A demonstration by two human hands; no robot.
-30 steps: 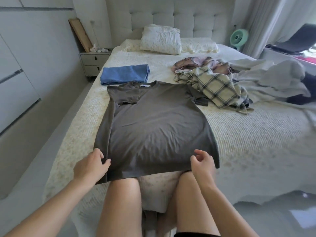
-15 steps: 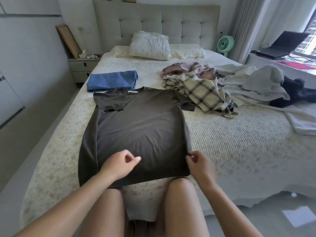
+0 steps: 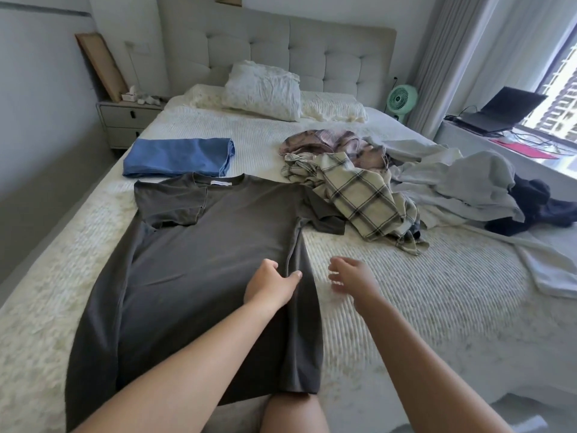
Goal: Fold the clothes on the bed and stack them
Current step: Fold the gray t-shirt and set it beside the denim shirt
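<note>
Both hands sit low over the near half of the bed [image 3: 437,307]. From where I'm watching, the left hand [image 3: 271,285] lies on the dark grey T-shirt [image 3: 203,260], its thumb touching the right-side fold line and its fingers lightly curled on the cloth; I cannot tell whether it pinches anything. The right hand [image 3: 351,278] hovers just beside the shirt's right edge, blurred, fingers loosely spread and holding nothing.

That shirt lies flat, collar away from me, its left sleeve folded inward and a narrow strip of its right side turned over. I judge the step in hand to be the right-side fold. To do it well I'd press the crease with the left hand, take the edge higher up with the right, and bring the right sleeve in too, since it sticks out toward the plaid shirt [image 3: 362,195].

No container shows. The folded blue garment [image 3: 178,157] beyond the collar is the likely base of the stack; a heap of unfolded clothes [image 3: 452,182] waits at right.
</note>
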